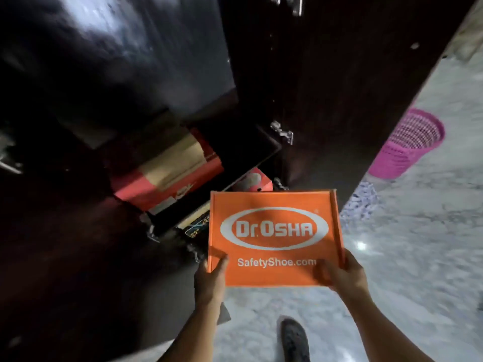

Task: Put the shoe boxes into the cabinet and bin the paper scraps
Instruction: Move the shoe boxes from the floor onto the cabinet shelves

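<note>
Head view: a flat orange cardboard shoe box printed "Dr.OSHA" is held level above the pale marble floor, long axis running 6 to 12 o'clock toward the dark wooden cabinet; left hand and right hand grasp its near corners; a red shoe box lies inside at 10 o'clock; a pink mesh plastic bin stands at 2 o'clock, white paper scraps on the floor near it.

At frame centre the dark cabinet stands open; red shoe boxes fill its left shelf space; right part looks free.
</note>
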Available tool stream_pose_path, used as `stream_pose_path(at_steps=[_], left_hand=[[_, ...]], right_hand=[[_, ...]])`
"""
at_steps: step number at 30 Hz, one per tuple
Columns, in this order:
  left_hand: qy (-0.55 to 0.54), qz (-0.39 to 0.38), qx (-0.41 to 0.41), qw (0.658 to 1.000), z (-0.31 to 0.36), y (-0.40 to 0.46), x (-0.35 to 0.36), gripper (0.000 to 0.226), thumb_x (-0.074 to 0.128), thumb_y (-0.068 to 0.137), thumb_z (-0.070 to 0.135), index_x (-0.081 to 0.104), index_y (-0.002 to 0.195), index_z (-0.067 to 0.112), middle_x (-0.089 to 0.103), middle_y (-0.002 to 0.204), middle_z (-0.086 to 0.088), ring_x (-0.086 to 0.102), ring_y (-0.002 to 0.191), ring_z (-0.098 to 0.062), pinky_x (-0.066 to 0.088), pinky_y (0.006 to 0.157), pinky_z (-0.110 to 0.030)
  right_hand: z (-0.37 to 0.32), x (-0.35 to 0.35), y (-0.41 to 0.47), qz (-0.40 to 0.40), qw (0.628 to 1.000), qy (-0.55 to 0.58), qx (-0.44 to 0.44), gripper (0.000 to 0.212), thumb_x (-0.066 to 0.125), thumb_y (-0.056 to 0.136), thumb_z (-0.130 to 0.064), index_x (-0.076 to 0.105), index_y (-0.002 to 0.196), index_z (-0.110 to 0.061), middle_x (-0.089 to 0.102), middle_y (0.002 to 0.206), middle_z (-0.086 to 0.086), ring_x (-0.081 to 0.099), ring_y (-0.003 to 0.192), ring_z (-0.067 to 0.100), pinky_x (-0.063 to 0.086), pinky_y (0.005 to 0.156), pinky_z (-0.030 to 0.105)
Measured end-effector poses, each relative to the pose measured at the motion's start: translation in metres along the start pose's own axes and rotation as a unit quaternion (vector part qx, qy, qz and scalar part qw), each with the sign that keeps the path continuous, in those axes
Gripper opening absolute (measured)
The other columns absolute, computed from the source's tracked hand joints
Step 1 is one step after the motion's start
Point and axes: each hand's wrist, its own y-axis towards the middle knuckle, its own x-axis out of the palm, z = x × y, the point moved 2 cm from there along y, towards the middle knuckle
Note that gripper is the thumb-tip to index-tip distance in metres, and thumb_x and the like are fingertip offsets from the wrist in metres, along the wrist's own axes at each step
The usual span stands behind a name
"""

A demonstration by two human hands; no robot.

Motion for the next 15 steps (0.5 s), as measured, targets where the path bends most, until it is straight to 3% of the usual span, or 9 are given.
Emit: stream_pose_path(at_steps=[4, 7, 9, 12, 15], left_hand=[[-0.078, 0.086, 0.084, 0.990, 0.080, -0.002, -0.043, 0.063, 0.067, 0.068, 0.074, 0.068, 0.109, 0.027, 0.074, 0.102, 0.002, 0.070, 0.096, -0.023, 0.057, 0.086, -0.043], [-0.124, 0.153, 0.133, 0.971, 0.134, 0.010, -0.064, 0.048, 0.074, 0.076, 0.063, 0.065, 0.103, 0.025, 0.072, 0.096, 0.001, 0.069, 0.093, -0.026, 0.056, 0.084, -0.041], [-0.168, 0.232, 0.149, 0.947, 0.164, 0.022, -0.079, 0.051, 0.072, 0.074, 0.057, 0.066, 0.103, 0.016, 0.072, 0.092, -0.005, 0.069, 0.090, -0.031, 0.053, 0.077, -0.035], [-0.218, 0.311, 0.130, 0.916, 0.199, 0.039, -0.093, 0.056, 0.075, 0.082, 0.036, 0.063, 0.123, 0.000, 0.071, 0.109, -0.020, 0.067, 0.101, -0.036, 0.036, 0.070, -0.020], [-0.281, 0.364, 0.112, 0.881, 0.213, 0.065, -0.103, 0.077, 0.069, 0.070, 0.044, 0.058, 0.136, 0.006, 0.070, 0.122, -0.017, 0.068, 0.107, -0.031, 0.039, 0.073, -0.021]], right_hand=[[-0.101, 0.041, 0.006, -0.011, 0.997, 0.001, -0.083, 0.053, 0.074, 0.064, -0.044, 0.069, 0.114, -0.026, 0.078, 0.096, -0.002, 0.075, 0.086, 0.026, 0.062, 0.080, 0.053], [-0.183, 0.073, 0.012, -0.014, 0.993, -0.012, -0.120, 0.054, 0.078, 0.075, -0.040, 0.062, 0.125, -0.026, 0.072, 0.104, -0.003, 0.069, 0.093, 0.026, 0.058, 0.089, 0.047], [-0.230, 0.100, 0.020, -0.018, 0.990, 0.020, -0.138, 0.066, 0.083, 0.070, -0.045, 0.053, 0.129, -0.037, 0.069, 0.110, -0.006, 0.069, 0.097, 0.025, 0.058, 0.091, 0.048], [-0.286, 0.141, 0.027, -0.052, 0.980, 0.030, -0.188, 0.069, 0.083, 0.074, -0.040, 0.046, 0.132, -0.033, 0.064, 0.113, -0.007, 0.066, 0.101, 0.021, 0.056, 0.093, 0.042], [-0.327, 0.184, 0.034, -0.134, 0.959, 0.021, -0.249, 0.082, 0.086, 0.078, -0.033, 0.037, 0.144, -0.029, 0.063, 0.120, -0.006, 0.066, 0.107, 0.018, 0.054, 0.094, 0.037]])
